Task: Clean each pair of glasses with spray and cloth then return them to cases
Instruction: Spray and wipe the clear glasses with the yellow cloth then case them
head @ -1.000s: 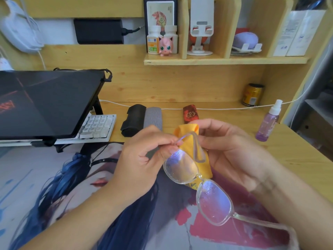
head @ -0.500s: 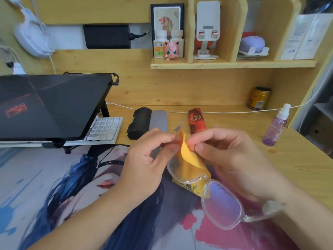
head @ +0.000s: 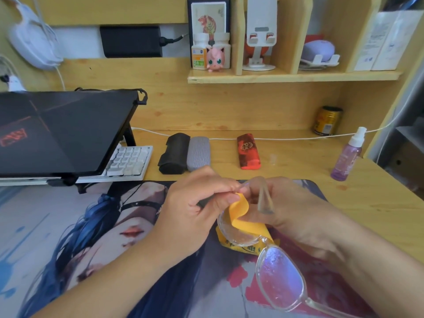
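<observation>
Clear-framed glasses (head: 278,284) hang over the printed desk mat, lenses wet with droplets. My left hand (head: 195,214) pinches the frame at the upper lens edge. An orange cloth (head: 241,216) curls over and under that upper lens, held by my right hand (head: 296,210), with one temple arm standing up in front of it. A purple spray bottle (head: 347,156) stands at the right on the desk. Three cases lie at the back: black (head: 173,153), grey (head: 198,153) and red (head: 249,151).
A raised laptop (head: 59,131) and a white keyboard (head: 130,161) fill the left. A gold can (head: 327,120) stands at the back right. A white cable (head: 286,138) runs along the desk's back. Shelves above hold bottles, a pink figure and a phone stand.
The cloth has been drawn over the upper lens and its corner now curls up. The temple arm has swung upright in front of my right hand. The view shifted slightly.
</observation>
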